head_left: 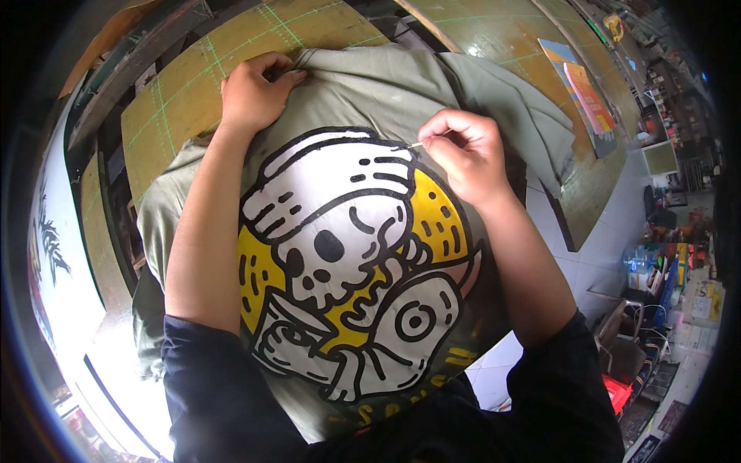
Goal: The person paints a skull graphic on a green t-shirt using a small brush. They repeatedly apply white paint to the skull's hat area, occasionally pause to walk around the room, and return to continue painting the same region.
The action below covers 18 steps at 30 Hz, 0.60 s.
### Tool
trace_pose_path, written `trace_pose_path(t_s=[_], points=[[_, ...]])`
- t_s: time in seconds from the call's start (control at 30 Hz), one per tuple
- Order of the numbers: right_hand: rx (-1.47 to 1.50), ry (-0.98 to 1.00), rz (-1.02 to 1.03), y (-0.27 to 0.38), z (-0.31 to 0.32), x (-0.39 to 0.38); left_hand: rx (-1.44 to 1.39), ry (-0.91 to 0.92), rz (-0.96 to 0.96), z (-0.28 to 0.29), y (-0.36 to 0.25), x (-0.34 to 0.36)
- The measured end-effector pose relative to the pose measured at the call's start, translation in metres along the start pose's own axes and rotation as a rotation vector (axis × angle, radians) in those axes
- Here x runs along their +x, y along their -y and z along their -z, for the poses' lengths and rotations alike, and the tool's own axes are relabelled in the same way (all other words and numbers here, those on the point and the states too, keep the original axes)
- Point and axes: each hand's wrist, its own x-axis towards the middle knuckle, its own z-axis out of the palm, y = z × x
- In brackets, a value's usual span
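A grey-green T-shirt is spread over the board in front of me, its lower part reaching toward my body. It carries a large print of a white skull in a hat with black outlines and yellow patches. My left hand is closed on the shirt's fabric at the upper left, thumb and fingers pinching near a fold. Between thumb and fingertips, my right hand grips a thin pale stick. Its tip meets the black outline at the upper right of the hat; what kind of tip it has is too small to tell.
Under the shirt lies a yellowish-brown board with green grid lines. A similar board at the far right holds an orange-pink booklet. Cluttered shelves, bottles and a red item stand along the right; white floor tiles show below.
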Motion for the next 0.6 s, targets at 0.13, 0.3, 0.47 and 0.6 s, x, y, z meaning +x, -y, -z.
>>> trace_pose_path(t_s=[0.13,0.3,0.47,0.6], points=[[-0.111,-0.064,0.027,0.0051,-0.0081,-0.0029,-0.005,0.0,0.008,0.0,0.0019,0.0002],[-0.219,-0.092,0.096,0.0035,-0.0073,-0.0063,0.01,-0.008,-0.005,-0.0011,0.0004,-0.0008],[-0.101,-0.072,0.044,0.0019,-0.0054,-0.0051,-0.014,0.003,-0.002,-0.0009,0.0054,0.0016],[-0.062,-0.087,0.081,-0.0013,-0.0031,-0.003,-0.003,0.01,0.01,-0.0012,0.0006,0.0006]])
